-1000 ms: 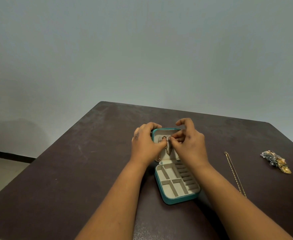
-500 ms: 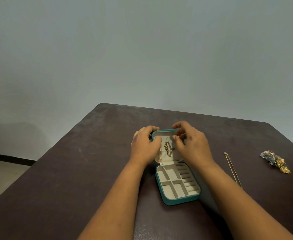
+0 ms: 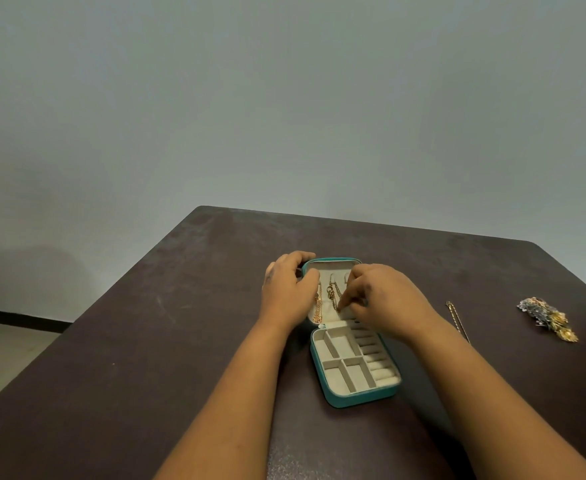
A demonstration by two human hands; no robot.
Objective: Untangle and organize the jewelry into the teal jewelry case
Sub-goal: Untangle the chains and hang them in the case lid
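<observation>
— Where's the teal jewelry case?
— Open on the dark table, 2 gold chains hanging in its lid.
— And the hands?
— Left hand curls round the lid's edge; right hand pinches a chain's lower end.

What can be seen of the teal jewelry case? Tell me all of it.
The teal jewelry case lies open on the dark table. Its shell is teal, its lining cream and soft-looking. The near half lies flat, with empty square compartments and a row of ring rolls. The lid stands tilted up at the far end, with gold chains hanging inside. The left hand grips the lid's left edge; the right hand pinches a chain at the lid's lower part.
</observation>
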